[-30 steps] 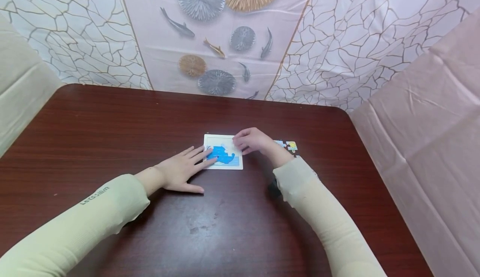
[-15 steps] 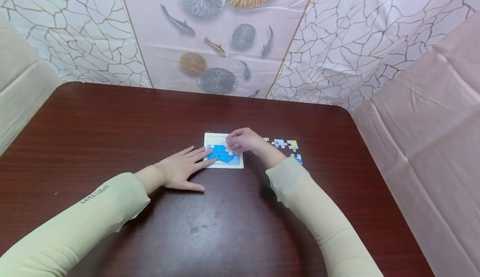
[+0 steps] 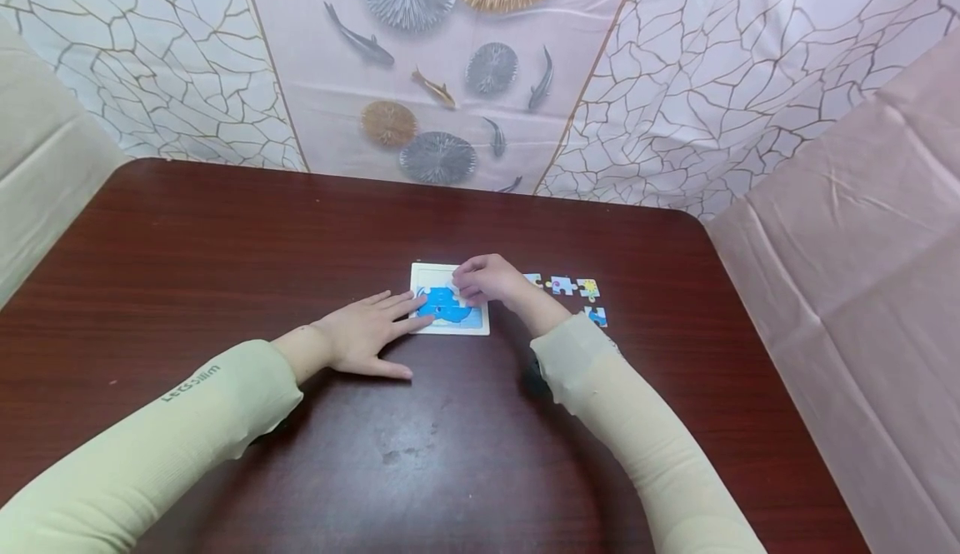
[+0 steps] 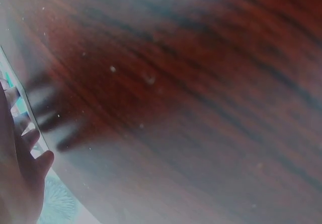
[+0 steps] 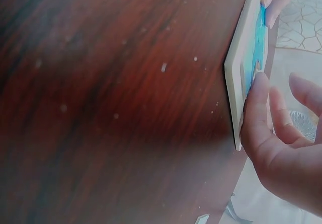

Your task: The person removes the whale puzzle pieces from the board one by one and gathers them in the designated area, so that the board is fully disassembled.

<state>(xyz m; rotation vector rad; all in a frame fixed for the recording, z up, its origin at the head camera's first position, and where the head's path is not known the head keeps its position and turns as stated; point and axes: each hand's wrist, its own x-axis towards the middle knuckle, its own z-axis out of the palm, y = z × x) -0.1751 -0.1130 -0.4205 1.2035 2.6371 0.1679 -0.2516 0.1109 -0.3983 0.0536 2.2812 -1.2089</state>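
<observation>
A jigsaw puzzle tray [image 3: 450, 333] with a pale border lies on the table, a blue cartoon figure partly assembled inside it. My left hand [image 3: 363, 339] lies with fingers spread, the fingertips on the tray's left side and the thumb out over the table. Over the tray's right half, my right hand [image 3: 486, 281] pinches a puzzle piece [image 3: 459, 294] between thumb and fingers, mostly covered by them. In the right wrist view, the thumb [image 5: 257, 90] reaches over the tray's near rim, against the piece. The left wrist view catches the left fingertips [image 4: 44, 159] at the tray's edge.
Loose puzzle pieces [image 3: 562, 286] lie in a row right of the tray, behind the right wrist. Another loose piece [image 3: 596, 316] sits closer in. The dark wooden table [image 3: 225, 237] ends at a patterned cloth backdrop [image 3: 442, 104].
The right hand has moved left from the tray's right edge onto its inner area with the piece, uncovering more loose pieces. The left hand has stayed in place on the tray.
</observation>
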